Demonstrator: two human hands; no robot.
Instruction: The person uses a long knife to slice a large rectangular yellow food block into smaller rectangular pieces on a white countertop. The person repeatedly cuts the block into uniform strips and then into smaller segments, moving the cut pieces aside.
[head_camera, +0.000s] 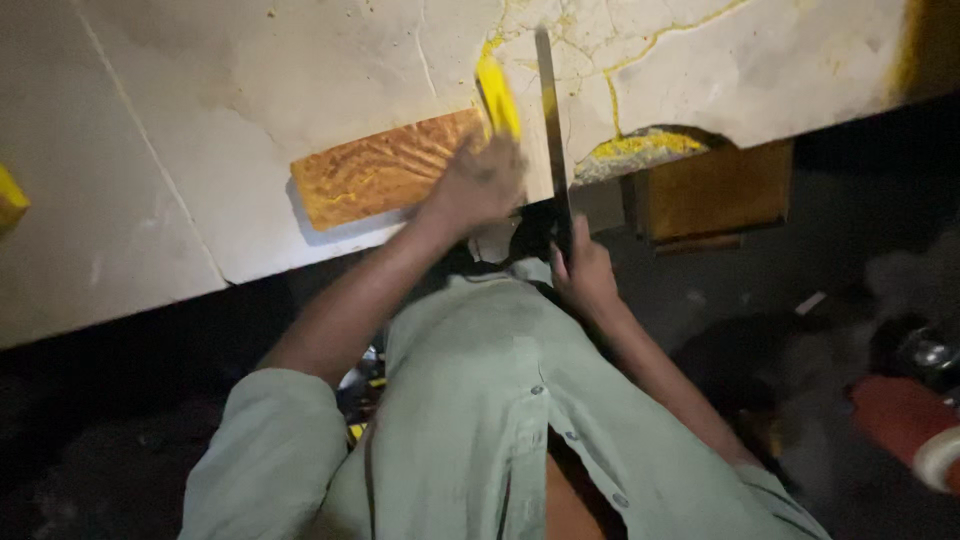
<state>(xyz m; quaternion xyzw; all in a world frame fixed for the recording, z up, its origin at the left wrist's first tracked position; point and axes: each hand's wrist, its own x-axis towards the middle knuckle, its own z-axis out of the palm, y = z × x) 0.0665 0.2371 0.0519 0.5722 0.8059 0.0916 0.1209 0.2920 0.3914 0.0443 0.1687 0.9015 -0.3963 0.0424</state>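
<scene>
My left hand (478, 185) is blurred with motion and grips a yellow tool (497, 95) at the near end of an orange-brown wooden block (375, 170) that lies on a pale, cracked work surface (250, 80). My right hand (583, 275) is closed around the lower end of a long dark flat blade (551, 120), which stands across the table's front edge. Both hands are close together at the edge, in front of my light green shirt.
Yellow stains mark the cracked surface around a chipped hole (650, 145). A brown wooden box (715, 190) hangs under the table edge at right. A yellow object (10, 198) sits at far left. Dark floor with a red round item (915, 425) lies at right.
</scene>
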